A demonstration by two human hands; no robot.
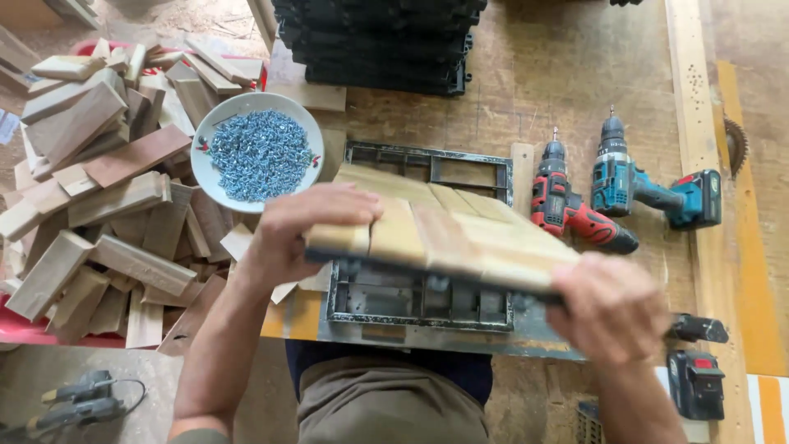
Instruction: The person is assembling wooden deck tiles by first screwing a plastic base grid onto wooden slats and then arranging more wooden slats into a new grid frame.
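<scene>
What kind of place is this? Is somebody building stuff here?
It looks like a small woodworking shop. A pile of cut wood blocks sits beside a bowl of screws, and two cordless drills lie on the sawdusty workbench.

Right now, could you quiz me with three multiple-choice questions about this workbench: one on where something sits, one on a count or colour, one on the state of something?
1. Where is the bowl of screws?
A. beside the pile of wood blocks
B. on the black stack
C. between the drills

2. How many cordless drills lie on the bench?
A. one
B. two
C. four

3. What state is the wooden tile panel in?
A. flat on the floor
B. held up in both hands
C. leaning on a wall

Answers:
1 A, the bowl touches the pile of wood blocks.
2 B, a red drill and a teal drill.
3 B, left hand and right hand each grip an end above the metal frame.
</scene>
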